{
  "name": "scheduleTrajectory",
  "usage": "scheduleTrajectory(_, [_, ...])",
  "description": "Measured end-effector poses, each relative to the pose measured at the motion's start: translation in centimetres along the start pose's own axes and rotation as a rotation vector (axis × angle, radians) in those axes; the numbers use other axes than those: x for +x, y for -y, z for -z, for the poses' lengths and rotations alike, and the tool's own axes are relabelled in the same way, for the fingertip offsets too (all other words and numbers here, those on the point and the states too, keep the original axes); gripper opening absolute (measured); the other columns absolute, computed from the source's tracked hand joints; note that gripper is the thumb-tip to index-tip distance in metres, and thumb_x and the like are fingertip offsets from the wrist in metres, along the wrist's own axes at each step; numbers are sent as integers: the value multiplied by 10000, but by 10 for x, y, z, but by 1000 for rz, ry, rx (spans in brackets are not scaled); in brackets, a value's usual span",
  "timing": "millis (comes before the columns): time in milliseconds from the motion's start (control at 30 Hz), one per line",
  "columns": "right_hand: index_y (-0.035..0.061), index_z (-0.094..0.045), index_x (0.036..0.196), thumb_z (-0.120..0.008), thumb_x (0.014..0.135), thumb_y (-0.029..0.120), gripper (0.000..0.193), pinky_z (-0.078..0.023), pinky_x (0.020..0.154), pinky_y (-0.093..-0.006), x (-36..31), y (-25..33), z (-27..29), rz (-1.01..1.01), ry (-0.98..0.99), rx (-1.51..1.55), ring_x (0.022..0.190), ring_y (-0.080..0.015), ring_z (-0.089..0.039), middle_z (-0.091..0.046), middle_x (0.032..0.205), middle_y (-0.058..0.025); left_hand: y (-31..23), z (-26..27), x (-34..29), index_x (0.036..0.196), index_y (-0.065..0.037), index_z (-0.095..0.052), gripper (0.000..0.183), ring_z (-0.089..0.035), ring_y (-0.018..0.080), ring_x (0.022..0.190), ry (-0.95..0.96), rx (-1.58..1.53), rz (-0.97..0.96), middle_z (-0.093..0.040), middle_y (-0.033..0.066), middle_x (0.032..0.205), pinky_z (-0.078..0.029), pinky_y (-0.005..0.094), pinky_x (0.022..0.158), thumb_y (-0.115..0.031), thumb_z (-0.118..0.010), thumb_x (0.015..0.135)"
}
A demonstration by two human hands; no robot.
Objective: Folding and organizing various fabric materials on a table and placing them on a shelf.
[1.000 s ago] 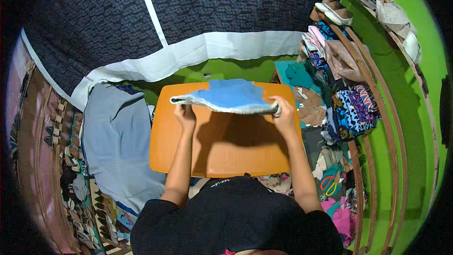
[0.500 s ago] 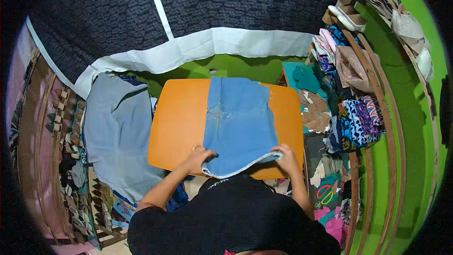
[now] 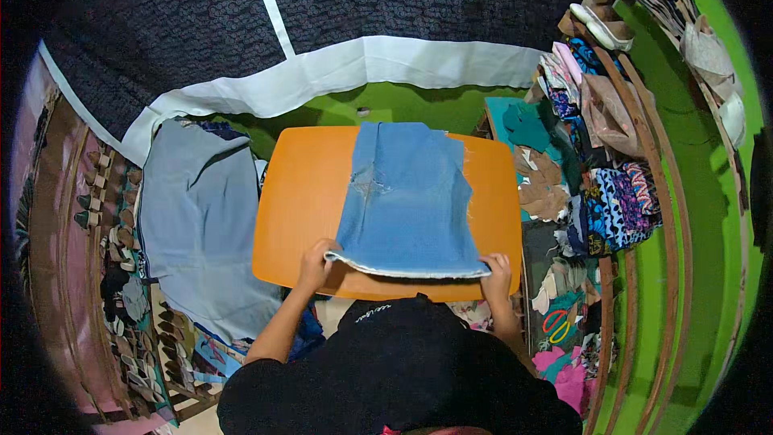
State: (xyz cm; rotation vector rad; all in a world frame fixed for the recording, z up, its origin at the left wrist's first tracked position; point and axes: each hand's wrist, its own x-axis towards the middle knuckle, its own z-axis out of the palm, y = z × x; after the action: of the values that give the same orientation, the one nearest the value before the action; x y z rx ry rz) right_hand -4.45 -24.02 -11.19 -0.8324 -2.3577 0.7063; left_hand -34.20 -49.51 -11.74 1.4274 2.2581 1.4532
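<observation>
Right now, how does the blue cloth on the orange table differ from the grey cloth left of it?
The blue cloth is pinched at its near corners by the left hand and the right hand; neither hand touches the grey cloth. The blue cloth lies mostly spread on the orange table, while the grey cloth drapes beside it. The grey cloth looks larger here than the blue cloth. Both are fabric without visible print.
</observation>
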Motion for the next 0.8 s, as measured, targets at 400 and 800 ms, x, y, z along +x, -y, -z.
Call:
scheduleTrajectory(400, [10, -556, 983, -495, 675, 53, 317, -404, 801, -382, 345, -27, 4, -252, -509, 177, 917, -355, -516, -565, 960, -199, 0, 5, 348, 920, -26, -524, 176, -465, 108, 717, -199, -547, 17, -525, 18, 787, -405, 243, 621, -33, -428, 773])
scheduleTrajectory(800, [-7, -566, 826, -487, 664, -31, 182, -428, 781, -331, 296, 124, 103, 542, -760, -16, 850, -294, -567, -592, 884, -162, -99, 135, 322, 771, 14, -481, 44, -491, 74, 606, -364, -157, -630, -620, 137, 916, -416, 215, 565, -24, -502, 784])
